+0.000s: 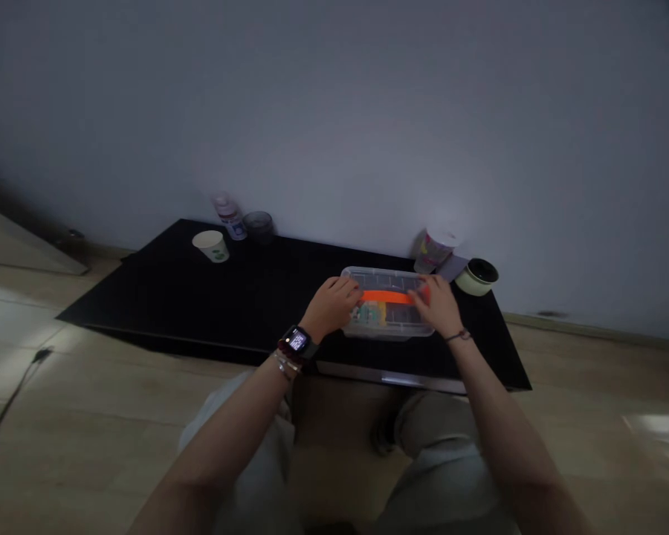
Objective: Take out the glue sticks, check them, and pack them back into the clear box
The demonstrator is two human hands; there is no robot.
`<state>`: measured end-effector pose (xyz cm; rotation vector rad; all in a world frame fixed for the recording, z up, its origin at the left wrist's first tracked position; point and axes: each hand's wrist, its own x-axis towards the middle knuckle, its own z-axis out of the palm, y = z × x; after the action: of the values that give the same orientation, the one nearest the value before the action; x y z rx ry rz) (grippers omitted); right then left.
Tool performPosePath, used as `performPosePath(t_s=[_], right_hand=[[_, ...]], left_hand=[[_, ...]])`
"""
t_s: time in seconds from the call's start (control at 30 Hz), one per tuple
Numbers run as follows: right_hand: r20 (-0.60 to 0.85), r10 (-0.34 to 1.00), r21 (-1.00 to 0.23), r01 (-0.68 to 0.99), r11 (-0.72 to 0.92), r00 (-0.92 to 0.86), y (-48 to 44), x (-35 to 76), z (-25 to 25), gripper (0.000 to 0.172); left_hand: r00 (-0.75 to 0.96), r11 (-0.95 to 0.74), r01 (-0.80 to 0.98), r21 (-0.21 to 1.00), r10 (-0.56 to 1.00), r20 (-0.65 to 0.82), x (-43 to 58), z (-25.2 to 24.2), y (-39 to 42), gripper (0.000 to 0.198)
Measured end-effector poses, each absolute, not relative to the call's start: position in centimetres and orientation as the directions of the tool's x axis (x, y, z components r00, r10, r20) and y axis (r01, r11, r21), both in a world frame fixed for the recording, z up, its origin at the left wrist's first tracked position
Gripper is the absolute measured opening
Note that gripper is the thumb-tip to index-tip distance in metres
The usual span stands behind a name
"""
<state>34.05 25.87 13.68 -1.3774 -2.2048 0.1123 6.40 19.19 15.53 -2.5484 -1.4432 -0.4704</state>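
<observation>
The left hand point(331, 305) is laid on the left part of a transparent plastic box point(387, 276), with the fingers curved over the lid, and the right hand point(435, 303) is placed in the same way on its right part. Neither hand is closed into a fist, but whether the box is being gripped cannot be told. A smartwatch point(297, 342) and thin bracelets point(285, 364) are worn on the left wrist, and a dark cord bracelet point(458, 336) on the right. Through the lid, an orange strip point(387, 297) is seen lying lengthwise, with small coloured items point(368, 315) beside it that are too blurred to identify.

The box stands near the back edge of a low black table point(172, 297). Just behind it on the right are a plastic cup point(435, 251), a flat purple card point(453, 267) and a round cream container point(476, 276). Farther left, a paper cup point(210, 245), a pale bottle point(230, 217) and a dark jar point(258, 227) are placed by the wall point(334, 111). Knees in pale trousers point(440, 423) are seen below, above a wooden floor point(89, 416) crossed by a black cable point(16, 394).
</observation>
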Motion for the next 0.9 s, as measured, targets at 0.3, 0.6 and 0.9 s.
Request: performPosePath(t_s=[0.3,0.6,0.9], right_hand=[[0.077,0.994,-0.449,0.887,0.104,-0.077,23.9,36.7,12.4,0.041],[-0.008,0.997,-0.232,0.970,0.077,-0.081,22.9,33.7,13.8,0.037],[-0.148,0.989,-0.600,0.797,-0.068,-0.027,25.0,34.7,11.1,0.036]], left_hand=[[0.442,-0.481,0.876,0.046,0.836,0.326,6.4,15.6,19.3,0.032],[-0.102,0.141,0.906,0.399,0.988,-0.117,4.6,15.5,20.0,0.051],[-0.108,0.165,0.890,0.425,0.982,-0.155,2.8,15.2,20.7,0.047]])
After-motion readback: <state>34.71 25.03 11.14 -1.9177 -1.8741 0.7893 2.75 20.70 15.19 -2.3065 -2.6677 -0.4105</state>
